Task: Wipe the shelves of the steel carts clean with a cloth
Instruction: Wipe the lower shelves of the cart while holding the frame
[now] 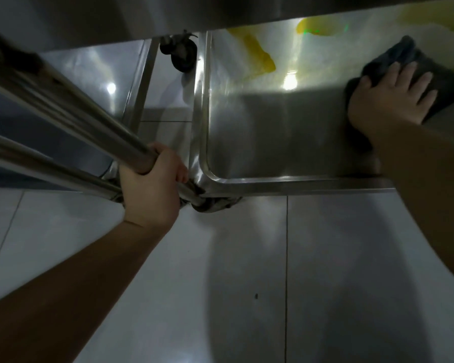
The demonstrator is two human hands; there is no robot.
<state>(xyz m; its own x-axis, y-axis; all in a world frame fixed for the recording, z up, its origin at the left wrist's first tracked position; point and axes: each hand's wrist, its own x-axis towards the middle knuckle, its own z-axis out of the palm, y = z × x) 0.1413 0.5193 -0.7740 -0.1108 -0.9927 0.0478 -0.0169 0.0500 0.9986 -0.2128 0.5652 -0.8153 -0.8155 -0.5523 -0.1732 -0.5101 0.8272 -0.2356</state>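
The bottom steel shelf (pixel 273 142) of a cart fills the upper right, with a raised rim and rounded near-left corner. Yellow smears (pixel 257 57) lie on its far part. A dark cloth (pixel 401 61) rests on the shelf at the right. My right hand (pixel 388 98) lies flat on the cloth with fingers spread, pressing it down. My left hand (pixel 152 187) grips the cart's upright steel post (pixel 89 119) just above the shelf's near-left corner.
A black caster wheel (pixel 182 55) sits at the shelf's far left corner. A second thinner steel tube (pixel 50 166) runs beside the post. A higher shelf's underside (pixel 247 11) overhangs at the top. Pale tiled floor (pixel 233 284) lies below and to the left.
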